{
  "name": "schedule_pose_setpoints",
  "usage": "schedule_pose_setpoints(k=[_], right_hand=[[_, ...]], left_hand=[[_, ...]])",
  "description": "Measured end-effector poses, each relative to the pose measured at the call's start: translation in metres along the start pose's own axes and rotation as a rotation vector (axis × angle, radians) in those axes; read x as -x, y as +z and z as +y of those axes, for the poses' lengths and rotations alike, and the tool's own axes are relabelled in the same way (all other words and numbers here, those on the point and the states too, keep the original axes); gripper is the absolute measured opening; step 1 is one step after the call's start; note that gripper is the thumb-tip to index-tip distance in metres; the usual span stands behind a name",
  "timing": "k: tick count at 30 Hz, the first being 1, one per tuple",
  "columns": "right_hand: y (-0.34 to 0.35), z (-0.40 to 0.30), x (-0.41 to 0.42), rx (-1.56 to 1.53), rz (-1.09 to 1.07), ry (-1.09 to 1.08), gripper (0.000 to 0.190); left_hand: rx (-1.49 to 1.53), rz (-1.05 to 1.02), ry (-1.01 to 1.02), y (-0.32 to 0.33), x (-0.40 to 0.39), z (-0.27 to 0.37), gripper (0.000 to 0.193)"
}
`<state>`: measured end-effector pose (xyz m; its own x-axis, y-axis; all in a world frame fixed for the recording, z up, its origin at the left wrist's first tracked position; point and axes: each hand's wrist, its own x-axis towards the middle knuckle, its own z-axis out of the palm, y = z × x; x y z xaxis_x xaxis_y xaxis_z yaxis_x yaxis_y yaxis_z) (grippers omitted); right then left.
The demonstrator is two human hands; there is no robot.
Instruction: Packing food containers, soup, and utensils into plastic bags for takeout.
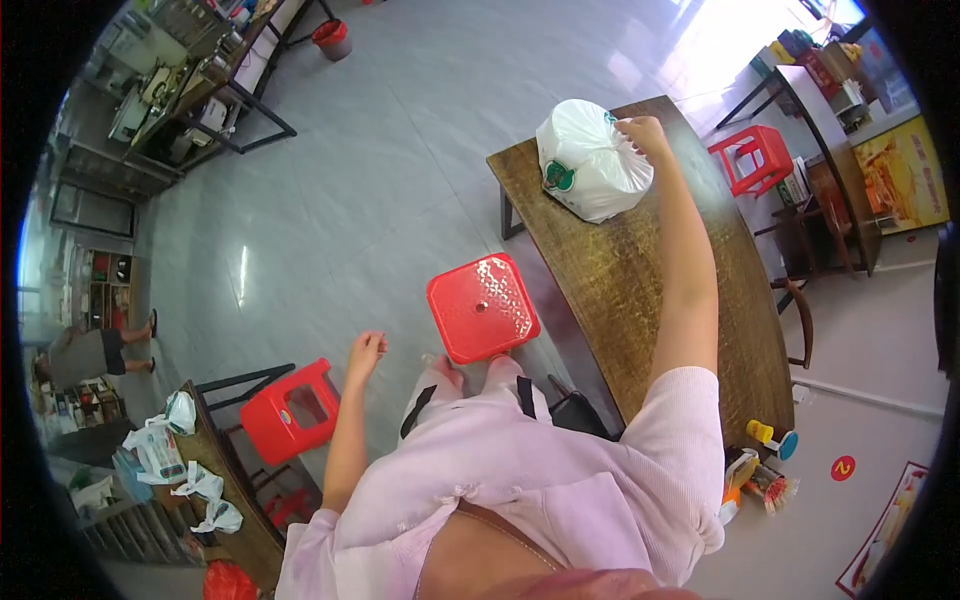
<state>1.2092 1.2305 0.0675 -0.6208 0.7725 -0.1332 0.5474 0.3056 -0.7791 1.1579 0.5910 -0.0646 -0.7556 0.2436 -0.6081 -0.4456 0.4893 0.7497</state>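
Note:
On the brown wooden table [622, 285] stands a full white plastic bag [585, 165] with a green printed mark, gathered at the top. My right hand [643, 139] grips that gathered top, its arm stretched out over the table. My left hand [366, 355] hangs low over the floor with loosely bent fingers and nothing visible in it. Nearest to it are a red plastic stool [296, 411] lying tilted in view on the left and a red square stool [484, 307] upright in front of my feet.
Several white plastic bags [161, 454] lie on a table at the lower left. Small containers [759, 431] sit at the right table's near end. Another person [82, 352] is at the far left. A red-lined bin [331, 39] stands on the tiled floor [352, 187].

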Motion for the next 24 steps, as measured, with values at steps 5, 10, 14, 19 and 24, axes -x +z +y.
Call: schedule_pose_setpoints(k=[5,10,14,19,24], right_hand=[[-0.005,0.018,-0.024,0.167,-0.109,-0.253,0.029],[-0.013,0.013,-0.007,0.163,-0.071,-0.325,0.036],[-0.007,0.008,0.003,0.137,0.324,-0.491,0.033],[0.044,-0.035,0.059,0.089,0.462,-0.502,0.025],[0.13,-0.048,0.095,-0.068,0.394,-0.493,0.024]], left_hand=[[-0.052,0.002,0.078,0.011,-0.003,-0.022,0.023],[-0.149,0.163,-0.042,-0.013,0.032,-0.109,0.026],[-0.185,0.195,-0.267,-0.036,0.075,-0.191,0.034],[-0.059,0.334,-0.521,-0.045,0.128,-0.242,0.03],[-0.44,0.137,-0.055,-0.082,0.124,-0.256,0.027]])
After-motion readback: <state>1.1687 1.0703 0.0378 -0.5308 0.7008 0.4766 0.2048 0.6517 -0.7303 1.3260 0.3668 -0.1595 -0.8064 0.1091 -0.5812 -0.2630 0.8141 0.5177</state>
